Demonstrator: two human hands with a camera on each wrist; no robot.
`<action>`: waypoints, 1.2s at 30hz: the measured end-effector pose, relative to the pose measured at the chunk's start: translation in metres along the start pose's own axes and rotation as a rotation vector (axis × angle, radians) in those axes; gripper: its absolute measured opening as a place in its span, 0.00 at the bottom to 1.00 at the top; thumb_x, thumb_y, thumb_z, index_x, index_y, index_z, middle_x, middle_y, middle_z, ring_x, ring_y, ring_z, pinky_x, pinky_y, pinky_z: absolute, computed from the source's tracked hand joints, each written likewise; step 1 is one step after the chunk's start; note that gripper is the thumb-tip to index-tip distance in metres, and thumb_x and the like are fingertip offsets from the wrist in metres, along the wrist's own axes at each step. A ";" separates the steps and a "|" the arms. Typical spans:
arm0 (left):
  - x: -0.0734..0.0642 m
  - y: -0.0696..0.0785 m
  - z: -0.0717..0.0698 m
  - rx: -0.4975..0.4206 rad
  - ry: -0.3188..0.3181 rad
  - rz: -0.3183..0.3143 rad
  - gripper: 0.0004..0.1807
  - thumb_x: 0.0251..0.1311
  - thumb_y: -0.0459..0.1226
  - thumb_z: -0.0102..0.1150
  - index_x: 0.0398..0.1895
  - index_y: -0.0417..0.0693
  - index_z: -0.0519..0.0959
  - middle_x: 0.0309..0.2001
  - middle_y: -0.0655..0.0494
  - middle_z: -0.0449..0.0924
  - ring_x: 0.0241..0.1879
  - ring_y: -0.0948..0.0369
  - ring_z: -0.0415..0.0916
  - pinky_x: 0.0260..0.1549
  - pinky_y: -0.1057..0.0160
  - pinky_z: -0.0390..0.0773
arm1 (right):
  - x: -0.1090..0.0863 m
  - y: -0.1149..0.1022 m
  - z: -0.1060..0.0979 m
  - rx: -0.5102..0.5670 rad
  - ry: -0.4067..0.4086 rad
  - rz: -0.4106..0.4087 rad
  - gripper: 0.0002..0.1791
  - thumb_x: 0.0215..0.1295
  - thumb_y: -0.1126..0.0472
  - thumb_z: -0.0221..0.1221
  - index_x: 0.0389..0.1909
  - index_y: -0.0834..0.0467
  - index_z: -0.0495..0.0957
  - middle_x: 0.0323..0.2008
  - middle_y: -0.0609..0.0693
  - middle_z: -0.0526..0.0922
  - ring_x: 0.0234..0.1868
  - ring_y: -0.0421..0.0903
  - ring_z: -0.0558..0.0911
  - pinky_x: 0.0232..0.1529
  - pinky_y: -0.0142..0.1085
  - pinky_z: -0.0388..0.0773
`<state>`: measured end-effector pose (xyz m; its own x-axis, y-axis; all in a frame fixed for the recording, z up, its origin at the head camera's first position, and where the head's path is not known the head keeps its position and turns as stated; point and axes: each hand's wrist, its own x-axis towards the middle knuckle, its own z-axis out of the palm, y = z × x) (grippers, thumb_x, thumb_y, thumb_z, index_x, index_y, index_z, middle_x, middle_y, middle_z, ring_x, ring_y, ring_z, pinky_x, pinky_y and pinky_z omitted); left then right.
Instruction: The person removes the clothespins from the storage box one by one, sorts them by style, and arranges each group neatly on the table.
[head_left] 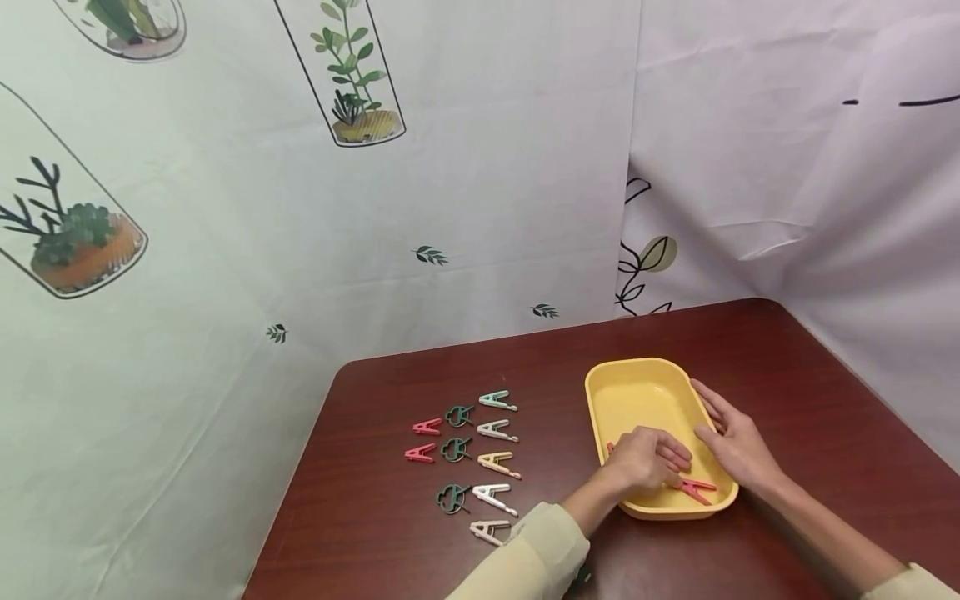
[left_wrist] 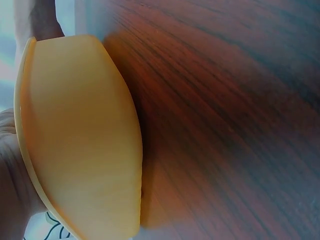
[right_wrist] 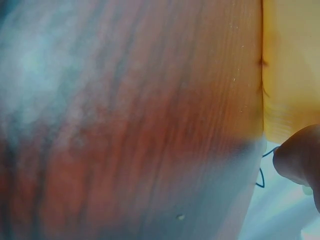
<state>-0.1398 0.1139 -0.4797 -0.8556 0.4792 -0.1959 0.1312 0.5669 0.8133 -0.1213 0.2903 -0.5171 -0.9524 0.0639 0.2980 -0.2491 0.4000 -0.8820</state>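
A yellow plastic tray [head_left: 628,375] lies on the table, with its outer wall close up in the left wrist view. My left hand [head_left: 647,458] reaches over its left rim, fingers slightly bent inside. Close to that hand's thumb are red clothespins [head_left: 696,490] in the tray's near end; whether it touches them is unclear. Another bit of red clothespin [head_left: 611,447] shows behind the left hand, mostly hidden. At the right rim my right hand [head_left: 742,450] grips the tray, thumb over the edge and fingers along the outside.
Left of the tray, clips lie in columns on the dark red table [head_left: 555,358]: two red clothespins [head_left: 422,453], three green clover-shaped clips [head_left: 456,450], and several pale clothespins, including a yellow one [head_left: 498,463] and a white one [head_left: 495,497]. A printed cloth [head_left: 487,183] hangs behind.
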 end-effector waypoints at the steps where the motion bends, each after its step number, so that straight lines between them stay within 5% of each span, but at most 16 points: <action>1: 0.000 0.000 0.000 -0.001 -0.005 -0.001 0.14 0.51 0.22 0.77 0.35 0.49 0.90 0.29 0.65 0.90 0.25 0.75 0.82 0.35 0.78 0.76 | 0.000 0.000 0.000 0.001 0.000 -0.002 0.36 0.72 0.78 0.55 0.80 0.69 0.59 0.69 0.79 0.68 0.56 0.20 0.72 0.48 0.14 0.74; 9: -0.001 -0.001 -0.003 0.021 -0.053 0.012 0.13 0.52 0.24 0.79 0.35 0.49 0.90 0.28 0.67 0.89 0.26 0.76 0.80 0.35 0.78 0.77 | 0.000 -0.001 0.000 0.032 -0.015 -0.004 0.36 0.73 0.79 0.53 0.80 0.70 0.58 0.71 0.80 0.66 0.57 0.20 0.71 0.49 0.14 0.74; 17: -0.001 -0.004 -0.006 0.233 -0.088 0.114 0.16 0.49 0.26 0.81 0.36 0.55 0.89 0.28 0.74 0.86 0.25 0.81 0.75 0.39 0.82 0.71 | -0.001 -0.001 0.001 0.027 -0.022 0.004 0.37 0.73 0.79 0.54 0.81 0.70 0.57 0.71 0.79 0.65 0.57 0.20 0.71 0.49 0.14 0.74; 36: -0.006 -0.001 -0.014 0.414 0.050 0.300 0.11 0.60 0.37 0.79 0.43 0.62 0.90 0.30 0.80 0.85 0.28 0.89 0.70 0.41 0.82 0.67 | -0.001 0.000 0.002 0.018 -0.007 -0.015 0.36 0.73 0.78 0.54 0.80 0.70 0.58 0.70 0.80 0.67 0.57 0.19 0.72 0.49 0.14 0.73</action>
<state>-0.1416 0.1012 -0.4715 -0.7713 0.6347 0.0473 0.5534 0.6321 0.5424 -0.1203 0.2889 -0.5185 -0.9498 0.0518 0.3086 -0.2662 0.3847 -0.8838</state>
